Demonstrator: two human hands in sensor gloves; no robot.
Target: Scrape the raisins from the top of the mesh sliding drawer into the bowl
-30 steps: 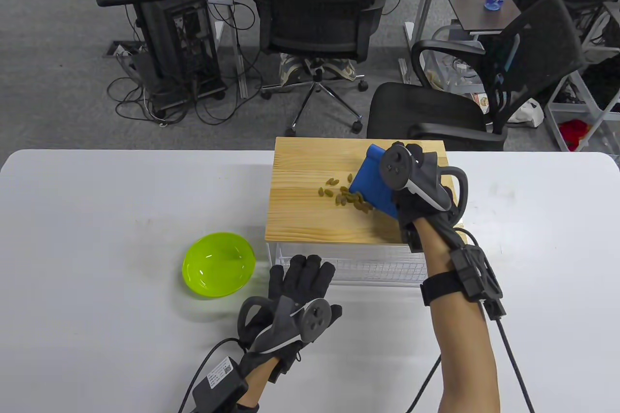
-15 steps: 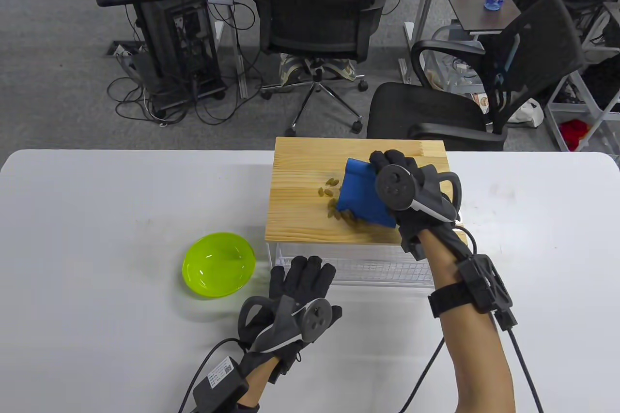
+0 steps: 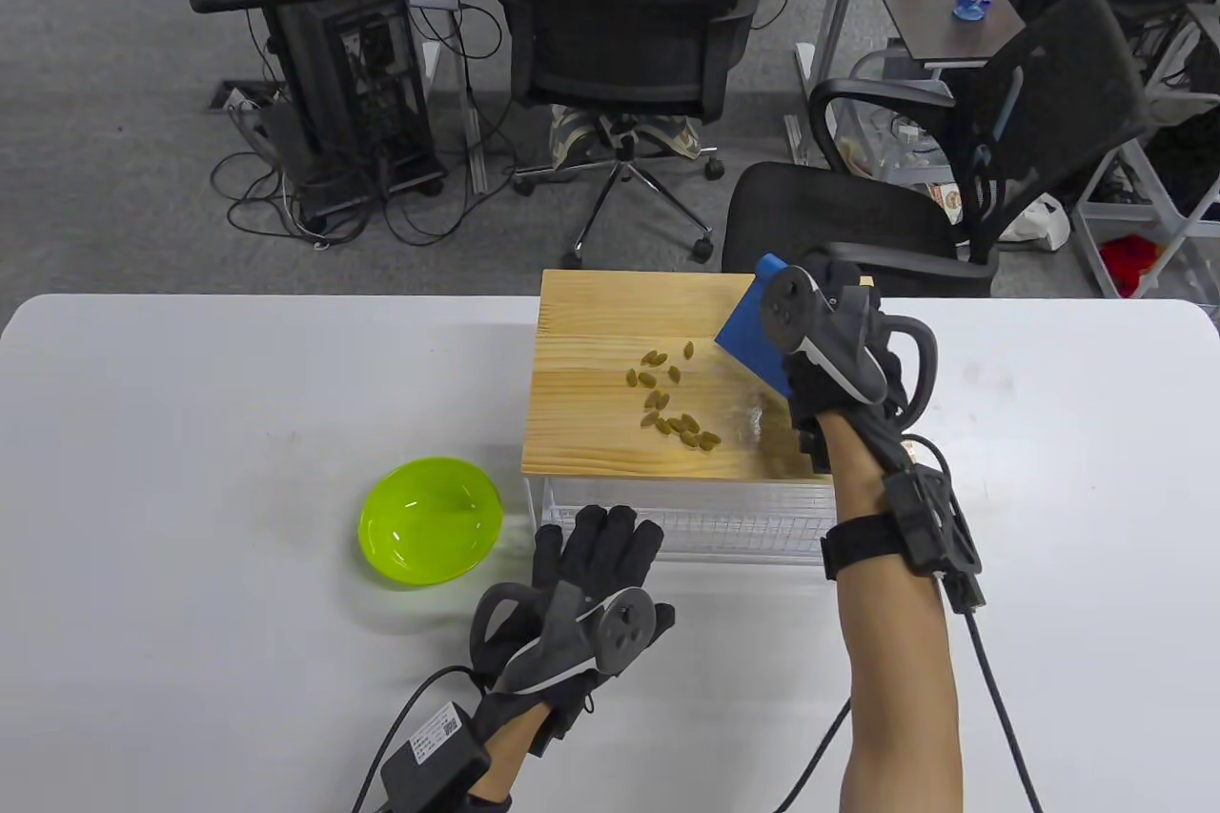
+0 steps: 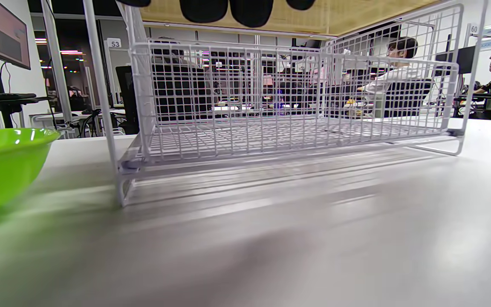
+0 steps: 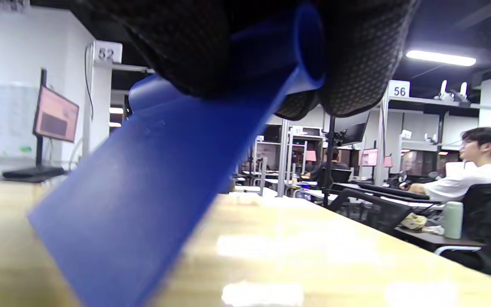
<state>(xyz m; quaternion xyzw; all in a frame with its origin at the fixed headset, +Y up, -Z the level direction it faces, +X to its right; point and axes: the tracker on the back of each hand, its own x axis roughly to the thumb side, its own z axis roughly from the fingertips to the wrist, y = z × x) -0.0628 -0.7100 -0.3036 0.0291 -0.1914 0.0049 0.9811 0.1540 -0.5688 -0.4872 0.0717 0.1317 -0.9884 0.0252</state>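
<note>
Several raisins [image 3: 672, 398] lie in a loose cluster on the wooden top [image 3: 591, 413] of the white mesh sliding drawer [image 3: 724, 522] [image 4: 245, 128]. My right hand [image 3: 834, 317] grips a blue scraper [image 3: 753, 341] [image 5: 151, 179] by its rolled handle, tilted, at the top's right side, apart from the raisins. The green bowl [image 3: 431, 520] [image 4: 2, 166] stands on the table left of the drawer's front. My left hand [image 3: 591, 565] lies flat on the table in front of the drawer, fingers straight, holding nothing.
The white table [image 3: 191, 470] extends wide to both sides. Behind the table stand black office chairs [image 3: 620, 22], one right behind the drawer [image 3: 858, 222]. Cables trail from both wrists toward the near edge.
The right hand pushed the scraper left into the raisins, then pulled it back right and up off them, leaving them more bunched. The left hand stayed still.
</note>
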